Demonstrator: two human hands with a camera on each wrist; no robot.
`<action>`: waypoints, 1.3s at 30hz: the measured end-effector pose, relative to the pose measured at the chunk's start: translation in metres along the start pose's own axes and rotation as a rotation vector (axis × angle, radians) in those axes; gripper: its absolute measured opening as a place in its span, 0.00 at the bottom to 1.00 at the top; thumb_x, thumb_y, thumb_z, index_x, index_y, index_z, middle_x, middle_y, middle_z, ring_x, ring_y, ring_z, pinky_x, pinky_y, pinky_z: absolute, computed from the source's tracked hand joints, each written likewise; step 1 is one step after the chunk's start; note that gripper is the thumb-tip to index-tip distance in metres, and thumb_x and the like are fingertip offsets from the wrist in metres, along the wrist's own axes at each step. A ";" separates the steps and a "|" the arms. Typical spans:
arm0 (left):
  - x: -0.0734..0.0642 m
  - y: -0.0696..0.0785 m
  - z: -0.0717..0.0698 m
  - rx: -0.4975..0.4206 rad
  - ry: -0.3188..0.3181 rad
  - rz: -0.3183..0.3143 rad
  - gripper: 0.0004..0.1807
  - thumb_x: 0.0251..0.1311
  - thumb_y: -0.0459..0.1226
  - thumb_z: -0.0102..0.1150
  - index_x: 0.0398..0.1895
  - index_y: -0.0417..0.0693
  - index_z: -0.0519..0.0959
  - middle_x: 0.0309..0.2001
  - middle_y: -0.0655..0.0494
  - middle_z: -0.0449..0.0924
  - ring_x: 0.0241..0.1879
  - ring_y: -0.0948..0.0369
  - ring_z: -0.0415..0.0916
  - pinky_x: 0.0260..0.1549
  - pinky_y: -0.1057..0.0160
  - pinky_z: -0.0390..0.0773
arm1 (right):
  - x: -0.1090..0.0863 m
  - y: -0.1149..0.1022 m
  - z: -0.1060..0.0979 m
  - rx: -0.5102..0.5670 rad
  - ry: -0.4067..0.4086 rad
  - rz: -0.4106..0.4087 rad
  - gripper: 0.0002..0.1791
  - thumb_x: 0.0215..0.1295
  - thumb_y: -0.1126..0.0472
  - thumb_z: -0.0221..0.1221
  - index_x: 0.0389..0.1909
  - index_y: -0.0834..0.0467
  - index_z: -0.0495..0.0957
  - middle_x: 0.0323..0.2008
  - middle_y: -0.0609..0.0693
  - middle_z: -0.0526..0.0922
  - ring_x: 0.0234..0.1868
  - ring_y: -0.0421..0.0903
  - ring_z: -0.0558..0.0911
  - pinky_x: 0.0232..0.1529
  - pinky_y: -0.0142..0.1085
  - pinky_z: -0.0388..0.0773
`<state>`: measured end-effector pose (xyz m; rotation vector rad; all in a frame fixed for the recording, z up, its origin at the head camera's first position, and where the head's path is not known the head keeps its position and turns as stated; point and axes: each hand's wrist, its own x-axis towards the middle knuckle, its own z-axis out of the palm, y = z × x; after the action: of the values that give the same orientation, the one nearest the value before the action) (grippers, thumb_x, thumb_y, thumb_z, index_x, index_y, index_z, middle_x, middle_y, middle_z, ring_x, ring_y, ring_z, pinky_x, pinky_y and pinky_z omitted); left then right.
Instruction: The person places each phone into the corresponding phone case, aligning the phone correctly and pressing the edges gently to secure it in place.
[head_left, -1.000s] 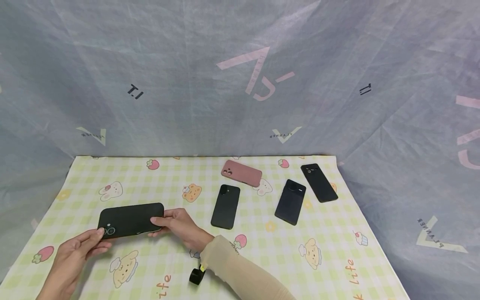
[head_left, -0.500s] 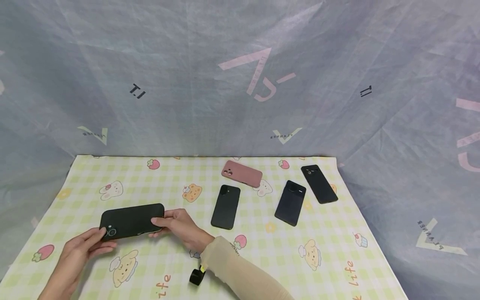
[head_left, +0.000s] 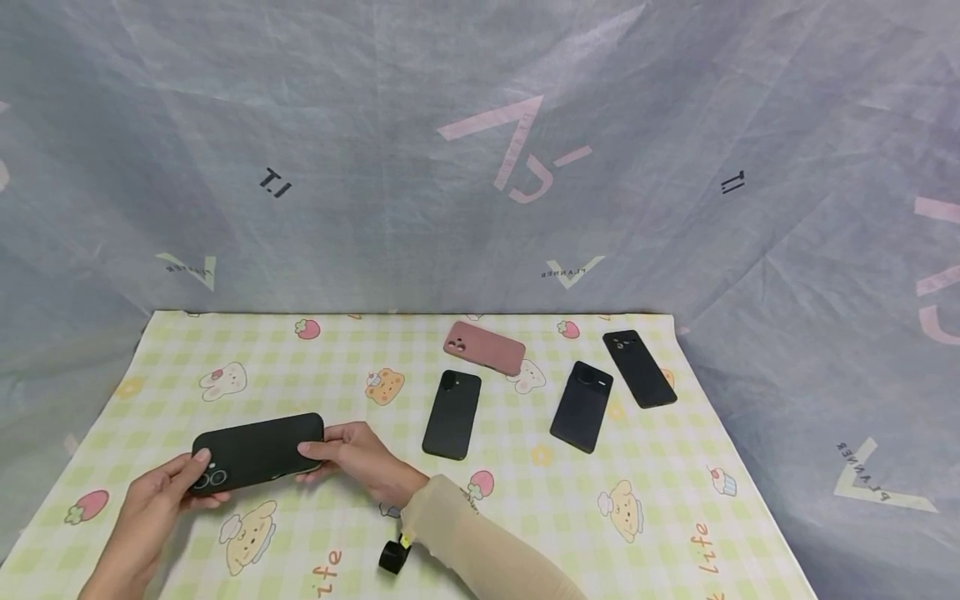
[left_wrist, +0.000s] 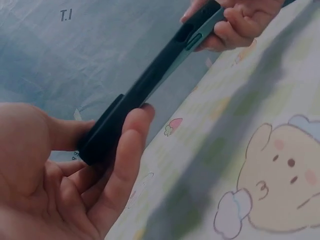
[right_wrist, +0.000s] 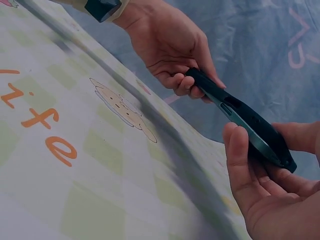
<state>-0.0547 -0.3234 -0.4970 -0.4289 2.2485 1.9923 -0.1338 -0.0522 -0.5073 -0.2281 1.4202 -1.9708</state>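
A black phone case (head_left: 258, 454) with a phone in it is held above the cloth, back side up, its camera corner at the left. My left hand (head_left: 153, 504) grips that end, thumb on the back by the camera and fingers underneath. At the other end my right hand (head_left: 363, 458) pinches it, thumb on top. In the right wrist view the teal edge of the phone (right_wrist: 239, 119) shows below the case, and the two stand slightly apart towards my right hand. The left wrist view shows the same slanting gap; the phone's screen is hidden from the head view.
On the checked tablecloth (head_left: 525, 517) lie a black phone (head_left: 452, 417), a pink phone case (head_left: 487, 350), a dark blue phone (head_left: 581, 408) and a black case (head_left: 641, 371). A grey curtain (head_left: 375, 167) hangs behind the table.
The held case and phone have dipped slightly towards me, with more tilt. My left thumb has shifted from beside the camera rings to above them. The other phones and cases stay put.
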 end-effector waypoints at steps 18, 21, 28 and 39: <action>-0.002 0.008 0.004 -0.049 0.045 0.005 0.12 0.83 0.48 0.55 0.40 0.63 0.86 0.30 0.58 0.87 0.30 0.60 0.86 0.34 0.70 0.84 | 0.004 -0.002 -0.007 -0.022 -0.036 0.039 0.21 0.79 0.47 0.63 0.48 0.62 0.89 0.34 0.55 0.91 0.36 0.46 0.91 0.53 0.40 0.88; -0.004 0.009 0.002 -0.053 0.043 0.012 0.12 0.82 0.48 0.55 0.40 0.61 0.87 0.30 0.58 0.87 0.29 0.60 0.86 0.35 0.71 0.83 | 0.006 -0.001 -0.008 -0.032 -0.035 0.036 0.21 0.79 0.46 0.63 0.48 0.62 0.89 0.34 0.56 0.91 0.41 0.56 0.92 0.53 0.43 0.88; -0.006 0.008 0.001 -0.063 0.058 0.027 0.13 0.83 0.45 0.55 0.39 0.63 0.87 0.30 0.60 0.86 0.28 0.61 0.84 0.33 0.71 0.82 | 0.006 0.002 -0.009 -0.017 -0.064 0.045 0.23 0.79 0.45 0.62 0.49 0.63 0.89 0.32 0.55 0.91 0.35 0.50 0.92 0.50 0.41 0.89; -0.007 0.008 0.003 -0.085 0.056 0.065 0.13 0.83 0.42 0.55 0.39 0.61 0.88 0.29 0.59 0.86 0.26 0.61 0.84 0.32 0.71 0.82 | -0.001 0.000 -0.012 -0.009 -0.111 0.126 0.21 0.81 0.48 0.61 0.46 0.65 0.89 0.22 0.55 0.87 0.25 0.42 0.88 0.38 0.35 0.89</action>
<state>-0.0502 -0.3183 -0.4884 -0.4303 2.2442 2.1399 -0.1391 -0.0429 -0.5115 -0.2418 1.3394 -1.8220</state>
